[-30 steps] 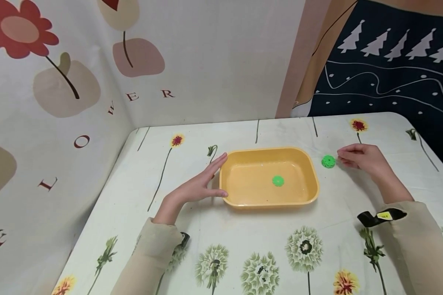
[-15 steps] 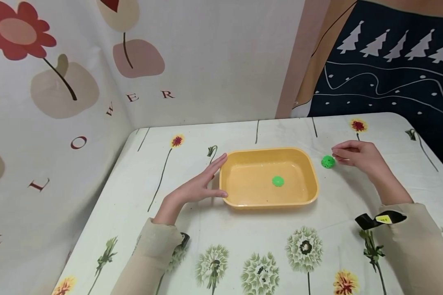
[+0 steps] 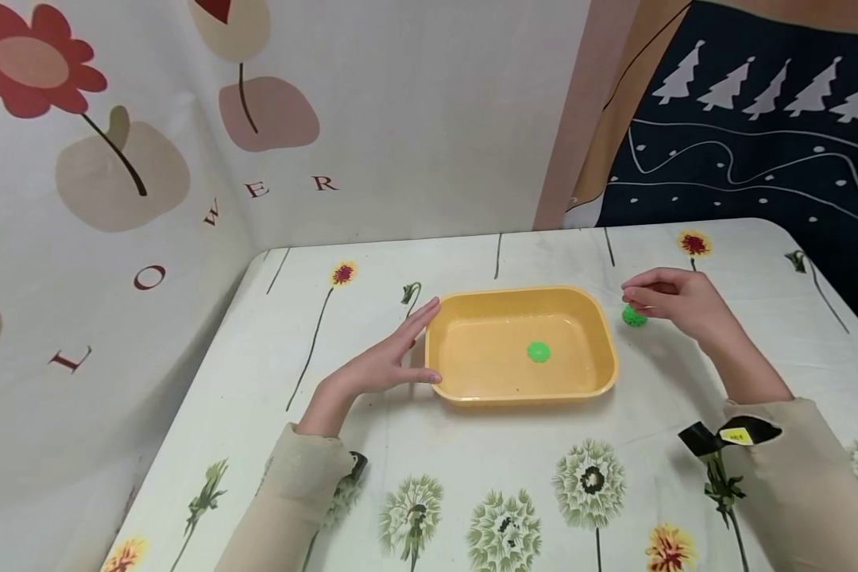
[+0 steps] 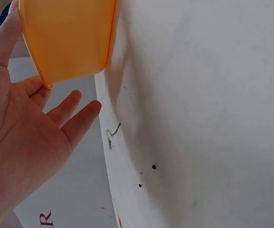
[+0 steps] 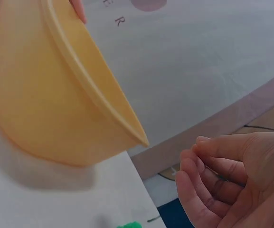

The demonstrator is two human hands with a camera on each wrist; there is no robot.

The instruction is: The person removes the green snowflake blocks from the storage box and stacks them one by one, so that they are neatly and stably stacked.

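A yellow plastic basin [image 3: 465,383] stands on the flowered tablecloth, with a flat green plastic disc [image 3: 539,352] on its floor. My left hand [image 3: 375,365] rests at the basin's left end, fingers and thumb spread fairly straight. In the left wrist view, the thumb and a finger touch the rim while other fingers stand apart. To the right of the basin lies a small green notched piece [image 3: 634,318], partly hidden by my right hand [image 3: 679,302] above it. The right wrist view has that hand's fingers curled, the thumb tip against the index finger, and nothing visible between them.
The table's cloth [image 3: 500,445] is printed with dandelions and flowers. A white wall hanging [image 3: 429,143] with letters borders the table at the back and left. A dark cloth [image 3: 743,175] with white trees hangs at the back right.
My right hand has moved left, from beside the green notched piece to over it, now covering part of it. The left hand and the basin stay in place.
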